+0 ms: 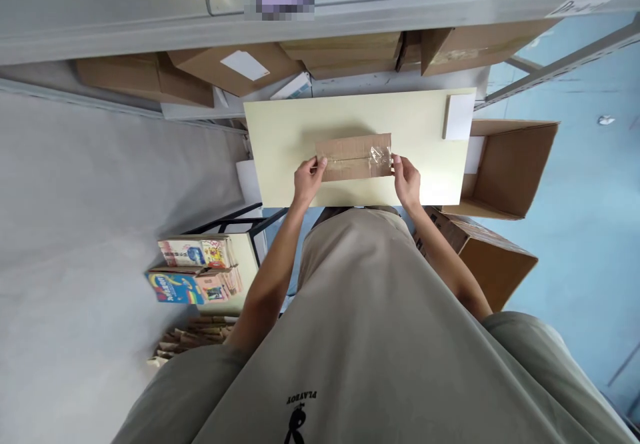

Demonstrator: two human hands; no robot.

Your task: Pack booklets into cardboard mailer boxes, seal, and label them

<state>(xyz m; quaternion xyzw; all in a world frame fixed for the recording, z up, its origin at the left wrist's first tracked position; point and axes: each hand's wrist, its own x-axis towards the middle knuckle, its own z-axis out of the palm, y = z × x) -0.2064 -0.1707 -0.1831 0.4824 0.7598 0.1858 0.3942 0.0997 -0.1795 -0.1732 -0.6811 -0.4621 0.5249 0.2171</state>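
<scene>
A small flat brown cardboard parcel (353,157) lies on a pale yellow tabletop (290,131). Clear tape runs along its middle and shines near its right end. My left hand (309,179) grips the parcel's left end with the fingers curled on its edge. My right hand (406,179) holds the right end, the thumb against the taped corner. Both hands sit at the table's near edge, just in front of my body.
A white block (459,117) rests on the table's far right corner. Open cardboard boxes (510,164) stand on the floor at the right. More boxes (235,67) sit under a grey shelf behind the table. Stacks of colourful booklets (197,271) lie at the lower left.
</scene>
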